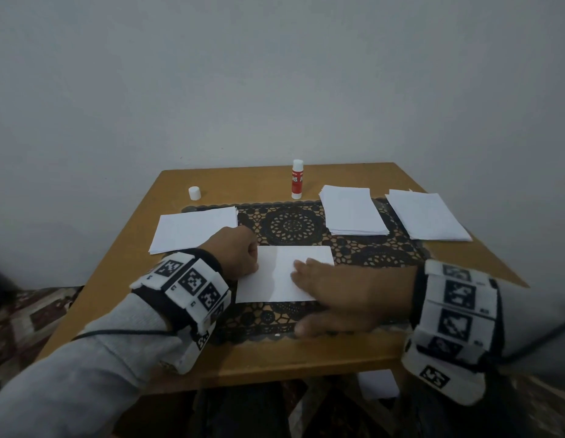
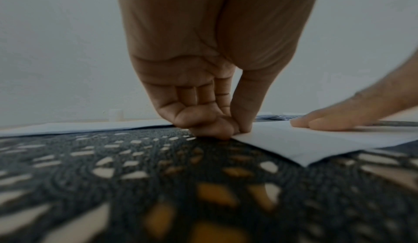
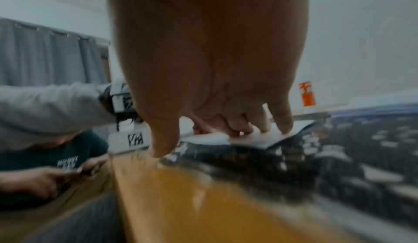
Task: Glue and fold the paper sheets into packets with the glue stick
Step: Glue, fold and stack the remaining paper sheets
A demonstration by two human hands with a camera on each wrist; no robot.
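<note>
Pinching flat white paper sheet [image 1: 276,276], left hand [image 1: 235,252] curls.

Home room: lace-matted wooden table [image 1: 123,248], curtain [image 3: 45,57].

bare mat [image 1: 287,222] between paper stacks [image 1: 354,210]; glue stick [image 1: 297,179] probably upright behind.
</note>
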